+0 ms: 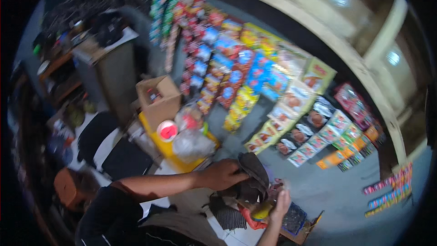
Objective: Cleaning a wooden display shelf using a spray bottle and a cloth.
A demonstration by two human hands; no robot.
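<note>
My left hand (227, 175) pinches the edge of a dark grey-brown cloth (254, 174), which hangs between my two hands at the lower centre of the head view. On the cloth's other side, my right hand (281, 201) is raised with its fingers near a blurred pinkish item (276, 188); whether it grips that item I cannot tell. Just below the cloth lie a yellow round object (261, 212), a red piece of plastic or cloth (251, 218) and a dark ribbed cloth (228, 212).
Strips of snack and sachet packets (235, 75) hang along the wall. A cardboard box (160, 109), a pink-topped tub (167, 131) and clear plastic bags (193, 145) stand on a yellow surface (186, 166). Black chair (126, 157) at left; blue-edged tray (294, 218) at lower right.
</note>
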